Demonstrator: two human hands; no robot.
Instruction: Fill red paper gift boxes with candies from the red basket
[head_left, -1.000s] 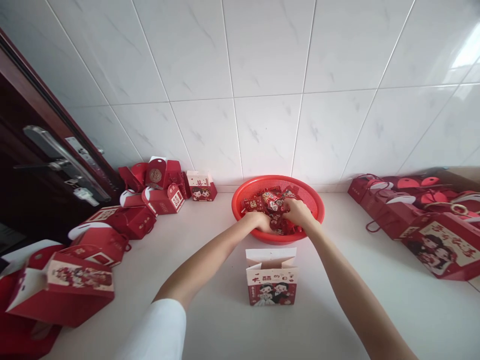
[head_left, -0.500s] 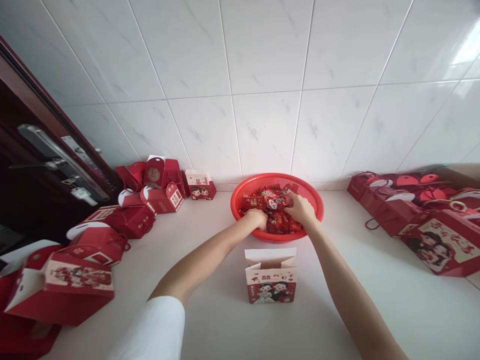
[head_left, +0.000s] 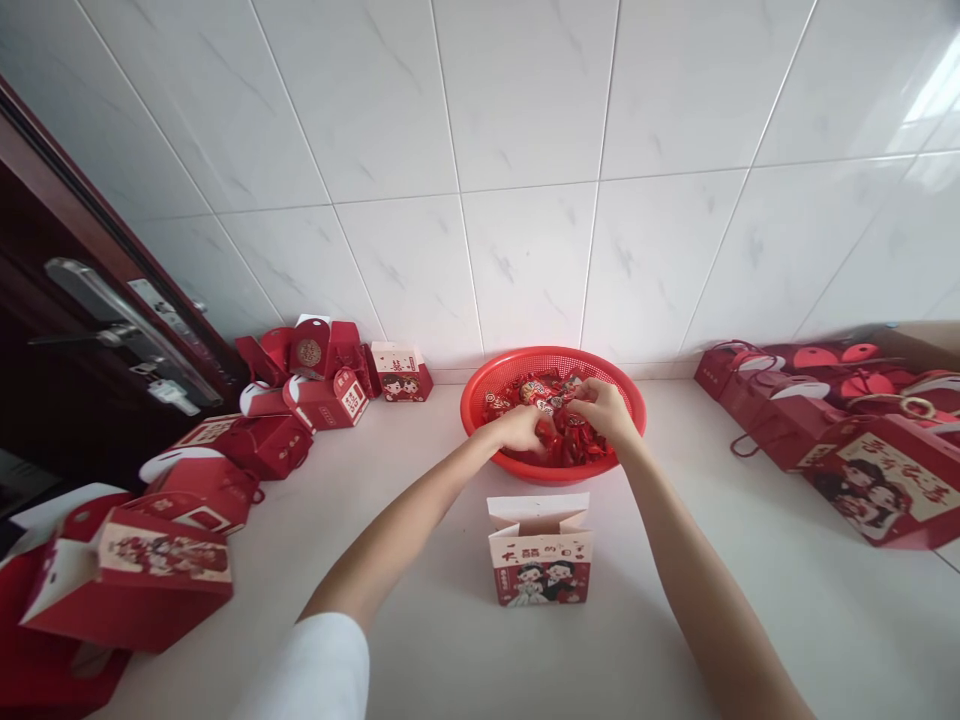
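Note:
A red plastic basket (head_left: 477,385) with perforated sides holds many red-wrapped candies (head_left: 536,388). Both my hands are inside it. At the left, my left hand (head_left: 521,428) has its fingers curled round a shiny red-wrapped candy (head_left: 551,440). My right hand (head_left: 604,408) reaches in from the right with thumb and fingers drawn together over the candies; what lies between them is hidden. In front of the basket stands a small red and cream paper box (head_left: 541,570), upright, its top flaps raised, with a cartoon couple on its front. Neither hand touches it.
Several red gift boxes (head_left: 165,580) line the left of the white counter (head_left: 420,620). More red boxes (head_left: 877,480) with cord handles stand at the right. A small box (head_left: 403,373) sits by the tiled wall (head_left: 532,260). A dark door (head_left: 67,330) is at the left.
My left hand has shifted slightly right and up among the candies, and a red-wrapped candy now shows at its fingers. My right hand has risen a little. The paper box stays put.

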